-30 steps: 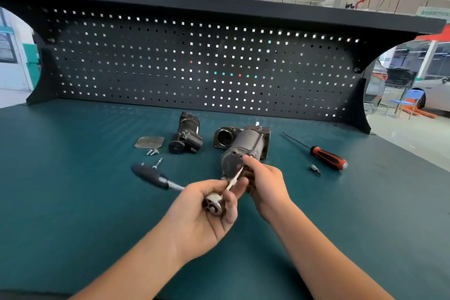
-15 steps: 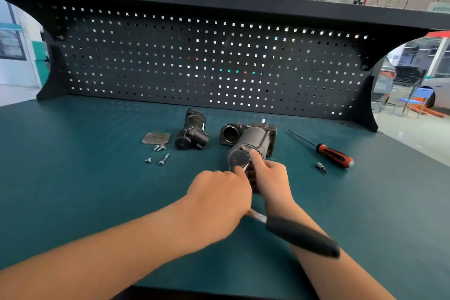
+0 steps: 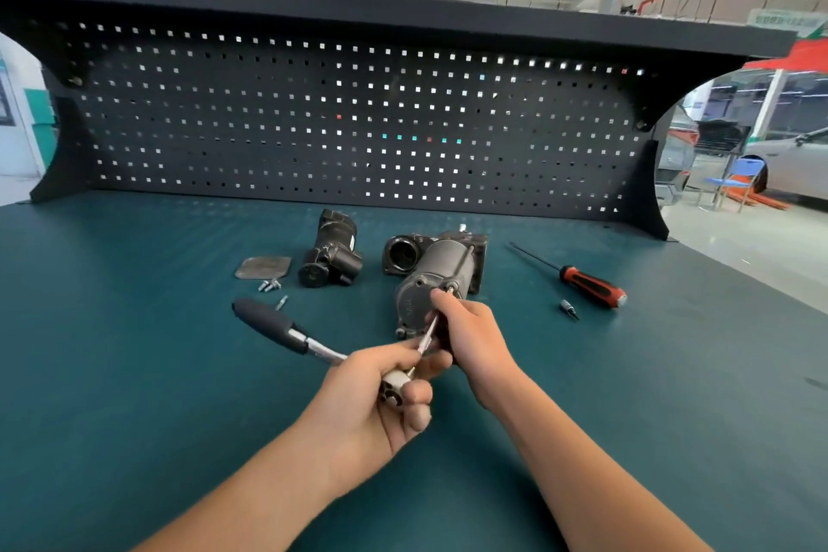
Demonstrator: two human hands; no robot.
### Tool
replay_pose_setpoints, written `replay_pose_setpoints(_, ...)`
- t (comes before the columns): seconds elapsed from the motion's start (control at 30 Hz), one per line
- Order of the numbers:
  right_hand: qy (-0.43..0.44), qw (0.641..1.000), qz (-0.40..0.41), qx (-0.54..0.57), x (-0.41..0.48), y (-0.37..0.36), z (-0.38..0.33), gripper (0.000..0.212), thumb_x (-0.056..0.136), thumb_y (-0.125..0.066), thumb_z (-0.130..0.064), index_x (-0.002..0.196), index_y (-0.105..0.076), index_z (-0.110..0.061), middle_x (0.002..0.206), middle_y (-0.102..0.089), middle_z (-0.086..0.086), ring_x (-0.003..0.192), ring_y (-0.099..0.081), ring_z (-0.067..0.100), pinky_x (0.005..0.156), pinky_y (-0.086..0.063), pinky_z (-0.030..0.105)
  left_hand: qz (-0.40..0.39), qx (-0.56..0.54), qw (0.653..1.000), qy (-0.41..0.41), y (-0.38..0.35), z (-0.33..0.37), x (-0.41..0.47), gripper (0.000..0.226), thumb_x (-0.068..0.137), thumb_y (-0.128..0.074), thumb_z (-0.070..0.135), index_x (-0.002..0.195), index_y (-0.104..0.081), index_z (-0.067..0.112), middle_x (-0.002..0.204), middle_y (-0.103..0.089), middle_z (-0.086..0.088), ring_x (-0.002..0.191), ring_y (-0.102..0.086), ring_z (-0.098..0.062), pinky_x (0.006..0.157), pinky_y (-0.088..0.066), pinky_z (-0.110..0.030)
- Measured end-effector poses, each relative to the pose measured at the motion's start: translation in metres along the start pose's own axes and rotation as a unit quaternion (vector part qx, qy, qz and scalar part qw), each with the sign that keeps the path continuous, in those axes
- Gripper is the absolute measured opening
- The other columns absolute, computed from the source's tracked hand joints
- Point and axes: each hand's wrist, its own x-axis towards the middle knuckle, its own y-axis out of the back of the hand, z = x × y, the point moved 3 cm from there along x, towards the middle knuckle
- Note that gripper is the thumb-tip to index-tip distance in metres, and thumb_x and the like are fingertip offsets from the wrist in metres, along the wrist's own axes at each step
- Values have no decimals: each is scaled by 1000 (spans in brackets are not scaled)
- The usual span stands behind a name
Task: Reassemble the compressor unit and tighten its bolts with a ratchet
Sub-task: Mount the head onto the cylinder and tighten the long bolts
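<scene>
My left hand (image 3: 372, 403) grips the ratchet (image 3: 291, 334), shaft aimed at one o'clock into the compressor (image 3: 443, 264) my right hand (image 3: 475, 334) grips.

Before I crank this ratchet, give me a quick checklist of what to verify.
1. Left hand grip on the head of the silver ratchet with a black handle: ok.
2. Right hand holding the grey cylindrical compressor motor steady: ok.
3. Thin silver extension bar seated on the end-cap bolt: cannot tell, the right fingers hide its tip.
4. Loose silver screws clear of the handle's swing: cannot tell, one lies close by.
5. Red-and-black screwdriver out of the way: ok, lying apart on the right.
</scene>
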Motion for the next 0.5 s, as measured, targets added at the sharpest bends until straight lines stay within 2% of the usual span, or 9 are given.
replay_pose_setpoints(0.07,2,1000,-12,-9,0,0,0,36,92,-45,-27,62,-51,-9,45,-49,-3,39,-42,9,40,-33,16,19,163,984,-66,1,8,1,40,85,-42,-4,98,-70,22,64,-63,-7,34,-40,-9,32,-29,-14)
replay_pose_setpoints(0.17,11,999,-28,-29,1,-1,1,45,95,-38,-26,56,-52,-10,39,-50,-5,36,-44,8,38,-31,15,2,472,869,-146,-3,23,-4,64,84,-37,-5,107,-50,53,66,-64,-5,40,-44,-11,40,-32,-16)
replay_pose_setpoints(0.23,21,999,-37,-34,2,-2,2,48,97,-34,-23,54,-51,-11,38,-50,-5,35,-42,7,38,-31,16,4,656,735,-173,-12,34,-8,56,84,-37,3,111,-48,52,73,-62,-6,47,-46,-13,47,-37,-19)
replay_pose_setpoints(0.33,9,999,-40,12,2,-1,3,52,98,-41,-24,49,-54,-19,41,-51,-6,38,-45,6,45,-38,20,33,846,461,-267,-25,40,-7,55,87,-37,13,126,-23,50,70,-48,8,67,-48,-20,57,-35,-28)
replay_pose_setpoints(0.37,2,999,-38,24,3,1,3,55,96,-46,-27,42,-56,-19,41,-51,-6,38,-46,7,45,-39,20,26,870,401,-284,-28,38,-6,57,88,-37,14,132,-18,45,67,-41,9,71,-46,-24,60,-33,-30)
replay_pose_setpoints(0.4,0,999,-35,31,3,2,4,57,93,-50,-30,38,-57,-19,40,-51,-7,37,-46,6,43,-38,17,26,881,370,-294,-29,37,-5,57,88,-38,14,135,-17,39,65,-36,10,72,-43,-26,62,-31,-31)
replay_pose_setpoints(0.43,3,999,-28,36,4,4,4,54,91,-54,-31,39,-58,-18,39,-51,-7,35,-46,5,41,-36,14,27,882,366,-296,-27,37,-3,56,88,-39,16,135,-16,37,63,-34,11,69,-42,-25,60,-31,-31)
replay_pose_setpoints(0.47,7,999,-19,40,4,6,4,47,89,-58,-32,44,-59,-17,39,-52,-7,35,-46,5,39,-35,12,31,871,392,-293,-22,38,-1,55,88,-40,18,133,-16,38,61,-38,9,65,-44,-23,56,-31,-31)
replay_pose_setpoints(0.5,13,999,-10,40,5,7,4,43,87,-61,-33,49,-58,-14,40,-53,-6,37,-46,6,41,-35,13,30,842,459,-282,-18,37,-2,53,88,-41,21,130,-17,41,59,-44,6,60,-47,-19,53,-33,-30)
